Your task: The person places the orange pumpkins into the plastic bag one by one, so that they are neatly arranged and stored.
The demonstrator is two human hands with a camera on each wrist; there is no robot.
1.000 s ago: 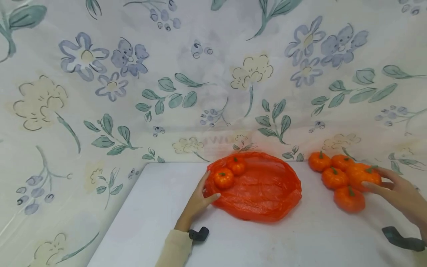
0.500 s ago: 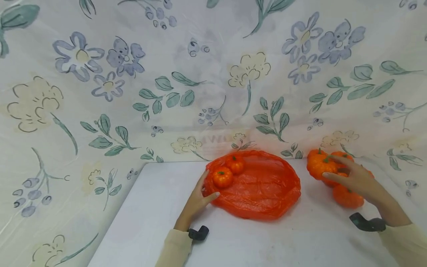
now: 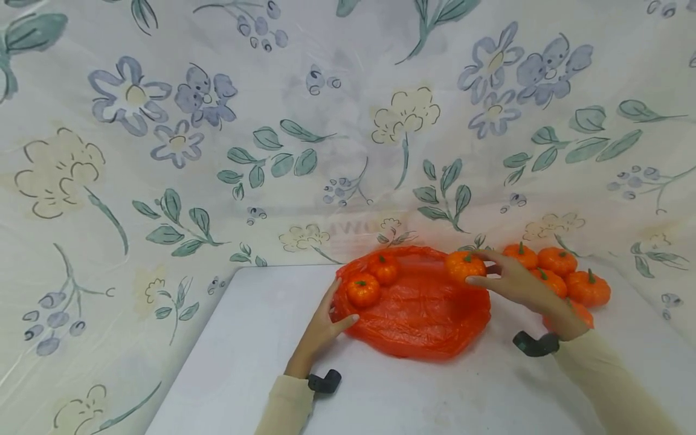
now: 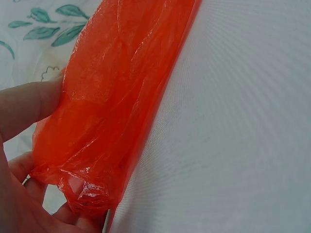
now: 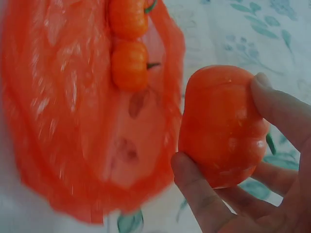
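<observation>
An orange plastic bag (image 3: 424,314) lies open on the white table (image 3: 272,338), with two small orange pumpkins (image 3: 363,290) inside at its left end. My left hand (image 3: 326,323) pinches the bag's left edge (image 4: 73,145) between thumb and fingers. My right hand (image 3: 502,278) grips another small pumpkin (image 3: 464,264) (image 5: 221,126) above the bag's right rim. In the right wrist view the bag (image 5: 73,111) and its two pumpkins (image 5: 129,63) lie below the held one.
Several more small pumpkins (image 3: 560,275) sit in a cluster on the table to the right of the bag. A flower-print cloth (image 3: 326,121) hangs behind and around the table. Black straps show on both wrists.
My right hand picked one pumpkin out of the right-hand cluster and carried it left to the bag's right rim. The left hand kept its hold on the bag's edge.
</observation>
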